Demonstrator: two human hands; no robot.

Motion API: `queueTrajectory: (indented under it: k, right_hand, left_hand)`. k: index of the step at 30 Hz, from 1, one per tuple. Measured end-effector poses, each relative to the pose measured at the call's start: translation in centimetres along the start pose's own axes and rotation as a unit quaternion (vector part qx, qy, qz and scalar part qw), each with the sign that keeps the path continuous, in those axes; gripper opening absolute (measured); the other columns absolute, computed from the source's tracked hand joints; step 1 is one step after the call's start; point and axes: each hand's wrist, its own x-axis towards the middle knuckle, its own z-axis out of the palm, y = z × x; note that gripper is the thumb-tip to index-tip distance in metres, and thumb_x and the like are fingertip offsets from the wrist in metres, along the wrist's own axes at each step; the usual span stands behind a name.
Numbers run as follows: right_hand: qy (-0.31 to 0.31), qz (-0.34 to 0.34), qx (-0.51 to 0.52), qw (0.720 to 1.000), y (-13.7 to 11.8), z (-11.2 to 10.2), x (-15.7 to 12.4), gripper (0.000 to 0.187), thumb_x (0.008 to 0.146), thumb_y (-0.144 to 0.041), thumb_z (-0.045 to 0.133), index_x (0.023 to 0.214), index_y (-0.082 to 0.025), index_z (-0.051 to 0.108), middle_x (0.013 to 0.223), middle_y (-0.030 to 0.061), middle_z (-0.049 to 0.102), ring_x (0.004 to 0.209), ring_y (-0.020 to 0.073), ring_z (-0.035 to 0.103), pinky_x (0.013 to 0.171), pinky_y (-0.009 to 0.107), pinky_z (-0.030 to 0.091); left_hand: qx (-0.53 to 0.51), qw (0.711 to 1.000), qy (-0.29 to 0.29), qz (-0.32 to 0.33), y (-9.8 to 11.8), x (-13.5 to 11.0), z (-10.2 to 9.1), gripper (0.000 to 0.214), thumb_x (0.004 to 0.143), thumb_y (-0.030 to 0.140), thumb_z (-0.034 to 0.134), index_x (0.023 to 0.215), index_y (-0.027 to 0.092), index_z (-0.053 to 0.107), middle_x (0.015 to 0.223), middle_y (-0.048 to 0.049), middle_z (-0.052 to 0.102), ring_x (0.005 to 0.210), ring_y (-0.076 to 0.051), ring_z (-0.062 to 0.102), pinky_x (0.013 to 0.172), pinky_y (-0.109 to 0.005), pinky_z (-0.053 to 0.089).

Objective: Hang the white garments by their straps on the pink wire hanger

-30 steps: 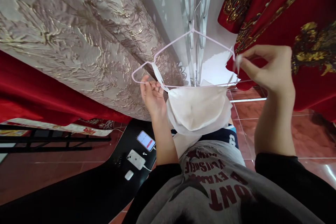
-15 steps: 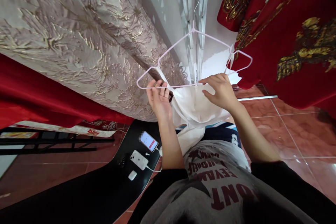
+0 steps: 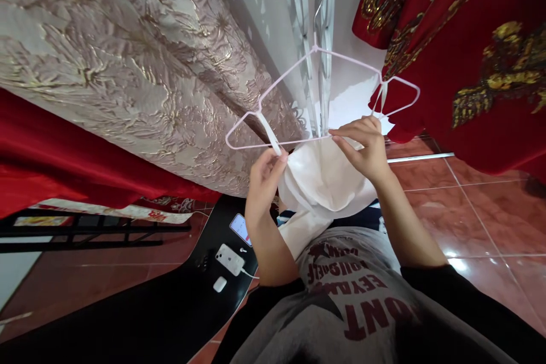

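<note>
A pale pink clothes hanger (image 3: 315, 48) with a metal hook is in front of me. A white garment (image 3: 322, 179) hangs from it by thin straps, its lower part reaching my lap. The left strap (image 3: 268, 129) sits in the hanger's left notch, and the right strap (image 3: 383, 94) loops over the right notch. My left hand (image 3: 263, 187) is closed, thumb and fingers pinching the left strap where it meets the garment. My right hand (image 3: 365, 148) is closed with a pinch on the hanger's bottom bar, its other fingers over the garment's top edge.
On a black bench (image 3: 170, 296) to my left lie two phones, the nearer one (image 3: 230, 260) with a cable, and a small white case (image 3: 219, 284). A floral brocade cloth (image 3: 162, 79) hangs on the left. Red embroidered garments (image 3: 426, 79) hang on the right.
My left hand has turned over from an open, palm-up pose and moved right, and now pinches the strap. The hanger has shifted slightly to the right.
</note>
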Motion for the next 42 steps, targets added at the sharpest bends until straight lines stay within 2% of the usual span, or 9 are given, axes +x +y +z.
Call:
queueTrajectory:
  k: [4, 9, 19, 22, 24, 27, 30, 35, 42]
  right_hand:
    - [-0.022, -0.001, 0.024, 0.999, -0.1, -1.6, 0.3, 0.023, 0.100, -0.050, 0.065, 0.103, -0.036, 0.084, 0.096, 0.0008, 0.082, 0.093, 0.0236, 0.069, 0.102, 0.050, 0.043]
    - [-0.063, -0.023, 0.028, 0.997, -0.1, -1.8, 0.0, 0.025, 0.102, -0.044, 0.061, 0.112, -0.036, 0.082, 0.101, 0.0013, 0.082, 0.095, 0.0235, 0.069, 0.101, 0.049, 0.042]
    - [-0.025, -0.059, 0.024, 0.998, 0.5, -1.4, -0.4, 0.024, 0.103, -0.030, 0.061, 0.116, -0.037, 0.080, 0.100, -0.0011, 0.080, 0.096, 0.0216, 0.067, 0.101, 0.047, 0.042]
    - [-0.033, -0.050, 0.010, 0.998, 0.7, -1.2, -0.4, 0.024, 0.103, -0.032, 0.061, 0.116, -0.036, 0.080, 0.102, -0.0001, 0.080, 0.098, 0.0228, 0.067, 0.102, 0.049, 0.042]
    - [-0.047, -0.047, 0.011, 0.998, 0.6, -0.8, -0.5, 0.024, 0.103, -0.032, 0.060, 0.118, -0.035, 0.079, 0.105, 0.0008, 0.080, 0.099, 0.0231, 0.068, 0.102, 0.049, 0.043]
    - [-0.059, -0.059, 0.030, 0.996, 0.0, 0.2, -0.7, 0.028, 0.103, -0.031, 0.060, 0.125, -0.035, 0.076, 0.110, 0.0019, 0.080, 0.102, 0.0227, 0.069, 0.101, 0.049, 0.045]
    - [-0.036, -0.065, 0.057, 0.996, -0.4, 1.0, -1.0, 0.030, 0.102, -0.031, 0.063, 0.129, -0.036, 0.074, 0.116, 0.0024, 0.079, 0.109, 0.0237, 0.071, 0.105, 0.051, 0.048]
    - [0.167, 0.061, 0.063, 0.982, 1.6, -1.2, -0.5, 0.034, 0.099, -0.037, 0.065, 0.132, -0.030, 0.071, 0.130, 0.0097, 0.071, 0.124, 0.0269, 0.067, 0.103, 0.049, 0.058]
    - [0.001, 0.100, 0.071, 0.992, 1.6, -4.7, 3.1, 0.022, 0.090, -0.016, 0.061, 0.093, -0.022, 0.081, 0.094, 0.0046, 0.080, 0.088, 0.0196, 0.075, 0.086, 0.041, 0.063]
  left_hand:
    - [-0.152, 0.988, 0.018, 0.003, 2.0, 0.0, -1.5, 0.036, 0.086, 0.062, 0.075, 0.093, 0.027, 0.076, 0.088, -0.0063, 0.069, 0.094, -0.025, 0.071, 0.096, -0.042, 0.060]
    - [-0.179, 0.976, 0.116, 0.043, 1.5, 0.4, -2.0, 0.057, 0.091, 0.074, 0.056, 0.116, 0.026, 0.073, 0.140, -0.0131, 0.069, 0.146, -0.030, 0.056, 0.117, -0.043, 0.052]
    - [-0.166, 0.958, 0.096, 0.213, 2.4, 1.9, -1.6, 0.043, 0.095, 0.055, 0.064, 0.134, 0.040, 0.071, 0.164, 0.0091, 0.055, 0.163, -0.023, 0.035, 0.133, -0.038, 0.034]
    - [-0.164, 0.951, 0.194, 0.175, 0.4, 2.2, -2.7, 0.029, 0.100, 0.039, 0.065, 0.128, 0.043, 0.072, 0.161, 0.0117, 0.057, 0.145, -0.022, 0.058, 0.112, -0.036, 0.052]
    - [-0.175, 0.952, 0.230, 0.100, -0.8, 2.0, -2.8, 0.024, 0.098, 0.034, 0.069, 0.122, 0.035, 0.074, 0.152, 0.0026, 0.066, 0.105, -0.017, 0.074, 0.084, -0.030, 0.058]
    - [-0.200, 0.966, 0.161, -0.007, -1.5, 1.2, -1.3, 0.028, 0.094, 0.042, 0.076, 0.111, 0.020, 0.076, 0.129, -0.0127, 0.078, 0.066, -0.010, 0.063, 0.063, -0.026, 0.051]
    - [-0.237, 0.965, 0.117, -0.005, -1.2, 0.9, 1.3, 0.032, 0.093, 0.049, 0.077, 0.102, 0.019, 0.073, 0.116, -0.0129, 0.081, 0.064, -0.009, 0.061, 0.065, -0.025, 0.050]
    - [-0.250, 0.959, 0.132, 0.029, -1.5, 1.7, 3.9, 0.029, 0.094, 0.047, 0.076, 0.090, 0.022, 0.063, 0.094, -0.0037, 0.077, 0.062, -0.009, 0.058, 0.062, -0.023, 0.048]
    - [-0.259, 0.949, 0.171, 0.061, -2.7, 2.6, 4.6, 0.031, 0.096, 0.048, 0.074, 0.089, 0.022, 0.059, 0.086, -0.0008, 0.067, 0.059, -0.007, 0.053, 0.053, -0.020, 0.040]
